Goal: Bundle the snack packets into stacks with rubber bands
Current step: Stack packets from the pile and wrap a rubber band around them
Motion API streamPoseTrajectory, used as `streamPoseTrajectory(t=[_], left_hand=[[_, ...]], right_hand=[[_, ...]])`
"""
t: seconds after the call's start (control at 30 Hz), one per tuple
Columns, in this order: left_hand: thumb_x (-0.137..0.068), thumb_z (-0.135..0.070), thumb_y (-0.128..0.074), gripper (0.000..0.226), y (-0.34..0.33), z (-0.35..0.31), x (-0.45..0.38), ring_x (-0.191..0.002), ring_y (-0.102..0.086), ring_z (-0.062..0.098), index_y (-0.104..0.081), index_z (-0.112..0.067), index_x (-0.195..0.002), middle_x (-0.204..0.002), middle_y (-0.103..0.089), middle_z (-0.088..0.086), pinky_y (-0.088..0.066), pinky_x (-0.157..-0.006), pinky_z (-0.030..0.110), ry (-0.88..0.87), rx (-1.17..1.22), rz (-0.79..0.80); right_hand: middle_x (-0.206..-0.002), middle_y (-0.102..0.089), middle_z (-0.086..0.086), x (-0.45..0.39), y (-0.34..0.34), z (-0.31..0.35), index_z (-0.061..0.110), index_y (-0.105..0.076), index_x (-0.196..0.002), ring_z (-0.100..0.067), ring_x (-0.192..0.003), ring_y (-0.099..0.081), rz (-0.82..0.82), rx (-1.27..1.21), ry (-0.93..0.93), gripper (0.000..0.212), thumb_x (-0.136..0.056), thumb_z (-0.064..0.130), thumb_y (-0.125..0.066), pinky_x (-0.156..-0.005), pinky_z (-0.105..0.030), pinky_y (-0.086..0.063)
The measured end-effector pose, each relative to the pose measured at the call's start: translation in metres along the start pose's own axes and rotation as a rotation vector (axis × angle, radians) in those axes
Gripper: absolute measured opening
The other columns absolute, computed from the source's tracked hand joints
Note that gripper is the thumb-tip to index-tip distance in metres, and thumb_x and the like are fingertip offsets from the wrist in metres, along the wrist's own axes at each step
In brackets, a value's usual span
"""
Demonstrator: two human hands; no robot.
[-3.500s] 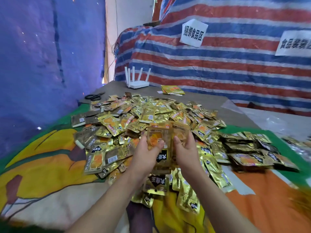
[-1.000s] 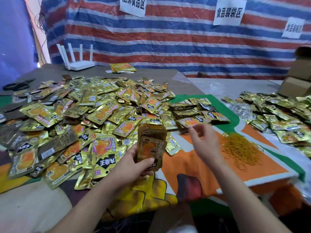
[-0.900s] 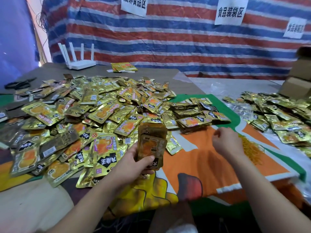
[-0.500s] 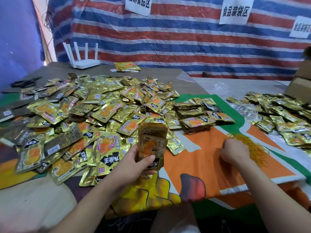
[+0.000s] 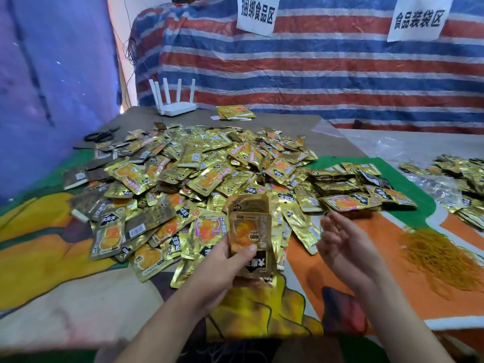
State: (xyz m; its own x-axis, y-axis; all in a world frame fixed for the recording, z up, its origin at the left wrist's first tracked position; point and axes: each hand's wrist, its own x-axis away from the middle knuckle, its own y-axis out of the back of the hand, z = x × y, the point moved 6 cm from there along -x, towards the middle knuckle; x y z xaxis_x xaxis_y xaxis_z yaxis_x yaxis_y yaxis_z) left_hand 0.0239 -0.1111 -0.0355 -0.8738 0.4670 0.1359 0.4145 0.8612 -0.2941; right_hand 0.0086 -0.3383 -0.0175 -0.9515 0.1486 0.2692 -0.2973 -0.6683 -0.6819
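Here the worktop (image 5: 288, 121), under a bright cartoon-print cloth (image 5: 52, 258), carries a broad heap of gold snack packets (image 5: 196, 166), with banded stacks (image 5: 348, 189) just right of it and a tangled pile of yellow rubber bands (image 5: 442, 258) near the right edge. The left hand (image 5: 222, 265) grips an upright stack of packets (image 5: 250, 237) at its lower part, thumb across the front. Beside it, apart from the stack, the right hand (image 5: 343, 247) is raised with fingers loosely spread and a thin rubber band (image 5: 326, 214) at its fingertips.
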Motion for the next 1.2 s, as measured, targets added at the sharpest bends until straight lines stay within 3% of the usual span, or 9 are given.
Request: streamPoseTrajectory(t=[0.1,0.2,0.33,0.47,0.67,0.8,0.93,1.1,1.2], left_hand=[[-0.086,-0.031,-0.065,0.037,0.018,-0.005,0.008,-0.106,-0.068,0.015,-0.056,-0.027,-0.122,-0.111,-0.073,-0.007,-0.053,-0.095,0.044,-0.003,-0.067,-0.053],[-0.092,-0.037,-0.065,0.026,0.036,-0.009,0.014,-0.093,-0.067,-0.002,-0.058,-0.036,-0.116,-0.102,-0.072,-0.021,-0.054,-0.078,0.021,-0.03,-0.259,-0.102],[-0.088,-0.05,-0.064,0.023,0.051,-0.018,0.016,-0.094,-0.065,-0.002,-0.055,-0.051,-0.109,-0.103,-0.069,-0.021,-0.053,-0.084,0.027,-0.094,-0.553,-0.16],[-0.08,-0.055,-0.061,0.031,0.041,-0.028,0.016,-0.095,-0.062,0.004,-0.051,-0.05,-0.109,-0.103,-0.063,-0.015,-0.054,-0.086,0.038,-0.224,-0.703,-0.114],[-0.081,-0.059,-0.056,0.032,0.031,-0.036,0.022,-0.089,-0.06,0.012,-0.049,-0.044,-0.108,-0.097,-0.061,-0.013,-0.052,-0.08,0.045,-0.331,-0.752,-0.056],[-0.082,-0.046,-0.063,0.027,0.039,-0.036,0.028,-0.093,-0.065,0.002,-0.053,-0.054,-0.106,-0.1,-0.067,-0.018,-0.056,-0.082,0.03,-0.315,-0.566,-0.132],[-0.089,-0.032,-0.064,0.022,0.051,-0.04,0.029,-0.082,-0.066,0.0,-0.061,-0.04,-0.11,-0.088,-0.071,-0.018,-0.052,-0.074,0.026,-0.314,-0.308,-0.26],[-0.095,-0.023,-0.061,0.019,0.07,-0.044,0.024,-0.1,-0.07,0.023,-0.064,-0.021,-0.114,-0.105,-0.075,0.0,-0.054,-0.09,0.052,-0.233,-0.122,-0.388],[-0.096,-0.024,-0.062,0.018,0.072,-0.038,0.024,-0.103,-0.069,0.019,-0.062,-0.028,-0.113,-0.106,-0.074,-0.006,-0.052,-0.094,0.05,-0.188,-0.213,-0.392]], right_hand=[[-0.097,-0.074,-0.003,0.004,-0.016,-0.026,0.012,-0.06,-0.097,-0.001,-0.035,-0.037,0.094,-0.055,-0.1,0.015,-0.083,0.013,-0.054,-0.037,-0.015,-0.037],[-0.116,-0.073,-0.008,0.007,-0.033,-0.027,0.001,-0.058,-0.112,0.0,-0.029,-0.03,0.153,0.124,-0.029,0.033,-0.08,-0.002,-0.049,-0.034,-0.013,-0.026],[-0.076,-0.07,0.013,0.019,-0.093,0.009,0.016,-0.072,-0.116,-0.004,-0.036,-0.032,0.313,0.892,0.312,0.03,-0.087,0.015,-0.068,-0.038,-0.013,-0.029],[-0.104,-0.065,0.035,0.031,-0.185,0.013,0.043,-0.07,-0.111,0.018,-0.091,-0.057,0.587,1.825,0.614,0.034,-0.079,0.05,-0.076,-0.072,-0.005,-0.039],[-0.075,-0.059,0.017,0.02,-0.225,-0.03,0.034,-0.063,-0.094,-0.001,-0.064,-0.056,0.864,2.564,0.363,0.037,-0.073,0.062,-0.075,-0.05,-0.022,-0.04],[-0.083,-0.071,0.01,0.005,-0.219,-0.027,0.028,-0.065,-0.093,-0.016,-0.072,-0.067,0.919,2.332,0.071,0.035,-0.074,0.053,-0.081,-0.064,-0.035,-0.059],[-0.085,-0.066,-0.003,-0.004,-0.198,-0.029,0.016,-0.066,-0.101,-0.007,-0.054,-0.049,0.805,1.772,0.004,0.03,-0.084,0.036,-0.079,-0.046,-0.022,-0.039],[-0.085,-0.069,-0.002,-0.014,-0.145,-0.052,0.023,-0.066,-0.089,-0.007,-0.063,-0.057,0.405,1.346,0.301,0.037,-0.074,0.053,-0.08,-0.056,-0.021,-0.043],[-0.071,-0.063,0.001,-0.011,-0.136,-0.053,0.027,-0.068,-0.087,-0.01,-0.059,-0.052,0.437,1.076,0.35,0.029,-0.07,0.049,-0.076,-0.054,-0.021,-0.042]])
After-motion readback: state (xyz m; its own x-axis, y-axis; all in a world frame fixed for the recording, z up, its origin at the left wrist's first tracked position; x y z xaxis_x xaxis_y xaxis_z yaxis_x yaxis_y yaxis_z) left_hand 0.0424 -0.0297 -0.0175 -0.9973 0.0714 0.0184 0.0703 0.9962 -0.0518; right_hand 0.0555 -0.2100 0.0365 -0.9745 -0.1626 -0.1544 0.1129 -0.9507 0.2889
